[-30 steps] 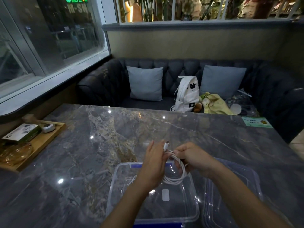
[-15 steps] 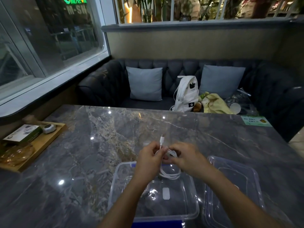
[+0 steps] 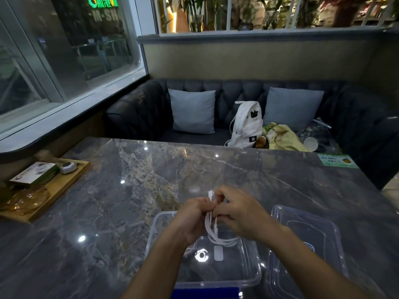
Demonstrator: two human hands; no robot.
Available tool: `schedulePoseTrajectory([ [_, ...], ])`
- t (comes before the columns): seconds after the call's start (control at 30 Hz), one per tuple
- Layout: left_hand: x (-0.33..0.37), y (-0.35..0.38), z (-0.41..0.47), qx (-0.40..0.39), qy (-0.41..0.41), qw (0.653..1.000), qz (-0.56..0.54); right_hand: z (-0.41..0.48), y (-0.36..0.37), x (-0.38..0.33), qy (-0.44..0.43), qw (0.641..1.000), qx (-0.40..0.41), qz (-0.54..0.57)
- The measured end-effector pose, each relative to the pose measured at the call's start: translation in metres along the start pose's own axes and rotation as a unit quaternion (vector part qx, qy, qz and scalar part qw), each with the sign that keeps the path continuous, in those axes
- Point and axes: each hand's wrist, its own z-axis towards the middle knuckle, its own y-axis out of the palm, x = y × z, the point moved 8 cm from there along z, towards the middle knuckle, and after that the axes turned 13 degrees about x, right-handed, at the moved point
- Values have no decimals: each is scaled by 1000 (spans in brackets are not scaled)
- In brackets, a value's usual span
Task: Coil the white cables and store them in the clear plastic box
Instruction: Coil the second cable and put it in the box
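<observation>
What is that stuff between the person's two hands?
A coiled white cable: the left hand and right hand both grip its top, and its loops hang over the open clear plastic box. The head view shows it.

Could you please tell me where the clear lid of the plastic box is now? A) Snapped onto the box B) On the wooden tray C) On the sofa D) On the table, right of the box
D: the lid lies on the table to the right of the open box, over which the left hand and right hand hold the cable.
</observation>
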Motion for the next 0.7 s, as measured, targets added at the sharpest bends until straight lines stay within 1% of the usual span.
schedulePoseTrajectory([
  [0.07,2,5,-2,-38,0,999,-29,1,-5,6,53,995,35,74],
  [0.13,6,8,-4,-61,12,998,-32,-1,-10,15,128,977,73,157],
  [0.2,7,10,-6,-71,26,997,-27,-6,-12,24,195,955,99,200],
  [0.3,5,11,-6,-78,33,995,-45,-13,-12,33,268,926,118,238],
  [0.4,2,13,-8,-80,37,994,-60,-18,-12,38,320,888,136,299],
  [0.5,0,15,-10,-72,46,995,-58,-24,-12,46,365,840,172,363],
  [0.53,-1,15,-10,-61,52,995,-53,-25,-12,47,371,836,169,369],
  [0.57,-1,13,-9,-42,64,996,-37,-25,-11,46,369,843,155,359],
  [0.63,1,8,-7,10,111,994,19,-24,-8,44,355,878,121,299],
  [0.7,6,7,-9,39,161,983,73,-25,-7,43,340,902,114,240],
])
